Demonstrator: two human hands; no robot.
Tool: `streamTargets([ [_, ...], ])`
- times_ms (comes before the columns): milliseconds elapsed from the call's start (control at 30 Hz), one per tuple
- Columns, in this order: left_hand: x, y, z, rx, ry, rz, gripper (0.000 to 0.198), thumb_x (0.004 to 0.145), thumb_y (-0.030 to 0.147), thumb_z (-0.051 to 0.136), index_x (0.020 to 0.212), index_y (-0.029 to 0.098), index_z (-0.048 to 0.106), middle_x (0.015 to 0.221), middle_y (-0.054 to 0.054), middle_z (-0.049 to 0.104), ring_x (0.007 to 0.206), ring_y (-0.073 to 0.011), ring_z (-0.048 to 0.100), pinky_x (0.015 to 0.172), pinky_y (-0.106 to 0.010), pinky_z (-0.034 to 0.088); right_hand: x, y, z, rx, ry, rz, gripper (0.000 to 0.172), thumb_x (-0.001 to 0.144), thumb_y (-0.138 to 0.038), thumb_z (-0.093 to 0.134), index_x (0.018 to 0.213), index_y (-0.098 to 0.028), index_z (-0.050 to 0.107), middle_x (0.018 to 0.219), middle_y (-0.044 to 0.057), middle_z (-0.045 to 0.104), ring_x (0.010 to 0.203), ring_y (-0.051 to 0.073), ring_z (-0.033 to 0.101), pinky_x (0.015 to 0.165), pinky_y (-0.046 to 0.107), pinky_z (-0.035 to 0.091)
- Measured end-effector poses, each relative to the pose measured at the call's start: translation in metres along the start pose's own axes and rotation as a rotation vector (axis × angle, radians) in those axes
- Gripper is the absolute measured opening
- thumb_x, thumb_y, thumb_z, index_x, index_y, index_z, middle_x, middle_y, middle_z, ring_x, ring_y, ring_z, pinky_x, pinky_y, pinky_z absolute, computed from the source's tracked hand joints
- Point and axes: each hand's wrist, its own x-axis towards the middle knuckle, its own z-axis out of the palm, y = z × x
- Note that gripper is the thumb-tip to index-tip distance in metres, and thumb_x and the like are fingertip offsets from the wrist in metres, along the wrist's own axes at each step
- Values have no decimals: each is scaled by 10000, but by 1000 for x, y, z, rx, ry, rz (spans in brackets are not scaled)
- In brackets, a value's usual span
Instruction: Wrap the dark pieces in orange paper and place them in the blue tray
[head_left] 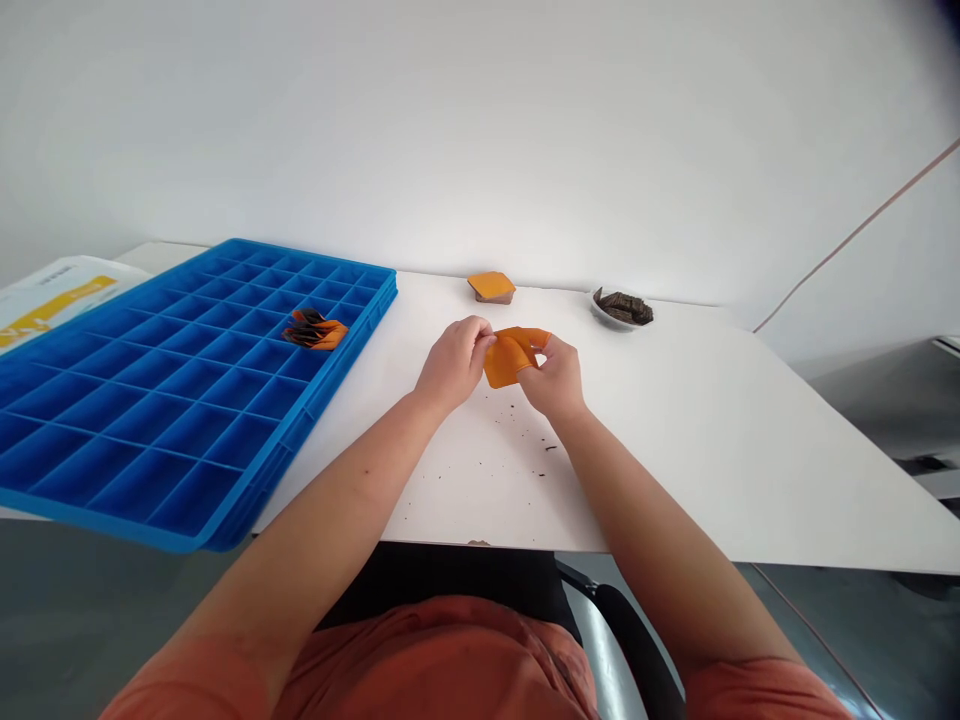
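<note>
A pale wall backs the white table [675, 450], where a white package [97, 265] at far left bears a yellow band and small markings (too blurred to read). Over the table, the left hand [456, 362] pinches an orange piece [501, 368] between closed fingertips; the right hand [553, 375], thumb and fingers slightly parted, grips its other side. Behind sits an orange-topped stack [491, 287]; left, a blue compartmented tray [298, 425] holds orange-and-black pieces [319, 332].
</note>
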Motion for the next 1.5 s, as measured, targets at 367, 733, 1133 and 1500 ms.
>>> streamTargets([
  [367,0,7,-5,101,17,133,146,1040,244,422,931,230,519,946,-51,678,874,-205,588,767,-355,480,6,1,-14,-298,31,-550,497,724,-70,566,1126,-301,746,1266,33,742,1184,300,635,993,542,537],
  [733,-6,9,1,-88,-5,17,114,1034,304,487,996,227,561,1022,-41,702,878,-166,639,767,-320,534,5,7,-3,-199,83,-431,103,906,-230,622,948,-282,701,1107,35,786,1114,262,666,962,507,556],
  [1133,-7,-10,5,-298,-305,-184,337,1047,441,455,1094,268,741,943,-29,769,782,-177,737,630,-297,575,4,3,-10,-138,-85,-465,77,971,-238,565,988,-262,636,1276,70,728,1273,250,616,1071,520,524],
  [1500,-3,-8,-7,-63,-187,-55,433,951,192,499,1305,310,719,1006,-14,798,724,-173,696,711,-331,554,5,7,-12,-254,-112,-654,161,970,-253,614,1073,-278,735,1442,54,654,1356,277,581,1138,548,505],
])
